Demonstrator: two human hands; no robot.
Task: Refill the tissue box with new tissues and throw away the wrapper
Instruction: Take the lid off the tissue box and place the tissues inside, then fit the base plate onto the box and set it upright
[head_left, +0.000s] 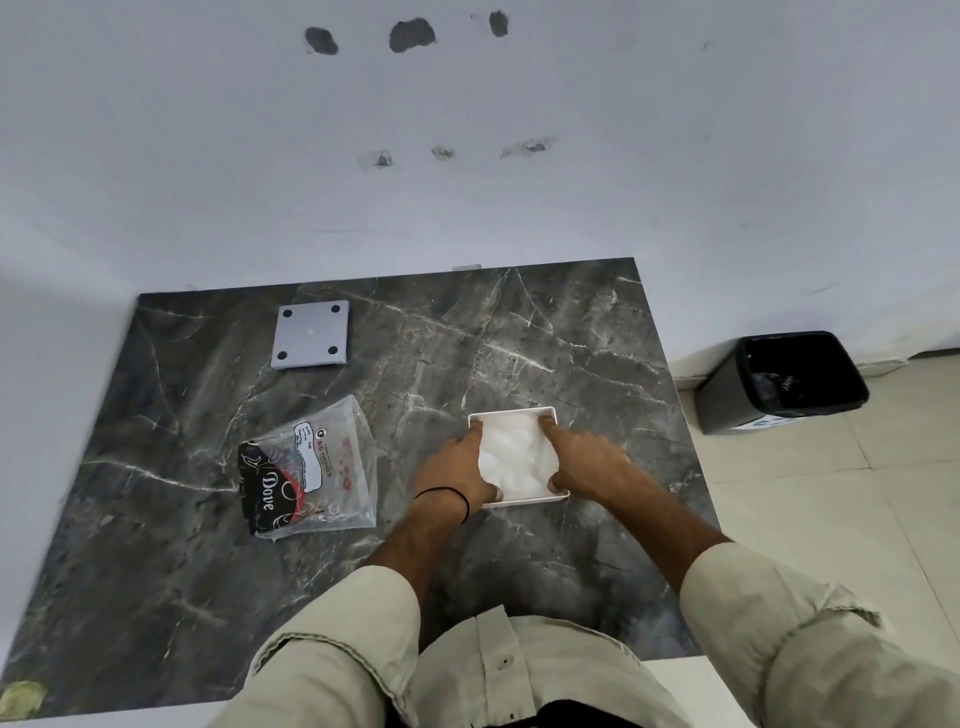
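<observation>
An open white tissue box (556, 413) stands on the dark marble table (545, 338), right of centre. White tissues (517, 457) fill it. My left hand (457, 470) rests along the box's left side, fingers on the tissues. My right hand (584, 457) lies along the right side, fingers spread and pressing on the tissues near the rim. A clear plastic wrapper (311, 467) with black "Dove" print lies flat to the left of the box, apart from both hands.
A grey square lid (310, 335) with dark round feet lies at the back left of the table. A black waste bin (784, 382) stands on the tiled floor to the right, by the wall. A white wall runs behind the table.
</observation>
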